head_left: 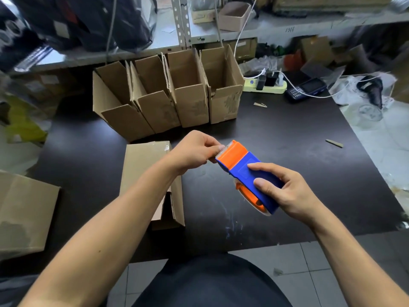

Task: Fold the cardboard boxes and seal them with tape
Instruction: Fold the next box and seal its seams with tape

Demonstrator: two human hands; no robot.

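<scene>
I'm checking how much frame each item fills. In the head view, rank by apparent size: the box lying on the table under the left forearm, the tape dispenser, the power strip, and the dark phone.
1. Lying box, partly hidden by the forearm.
2. Tape dispenser, nearer the camera, so flattered.
3. Power strip.
4. Dark phone; close to the strip, so this order is unsure.

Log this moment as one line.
right hand holds tape dispenser | left hand pinches at its blade end | box lies unsealed

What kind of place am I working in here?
Probably a small packing or shipping workroom: a row of open cardboard boxes stands on the dark table, the right hand holds a tape dispenser, and metal shelving carries bagged goods.
</scene>
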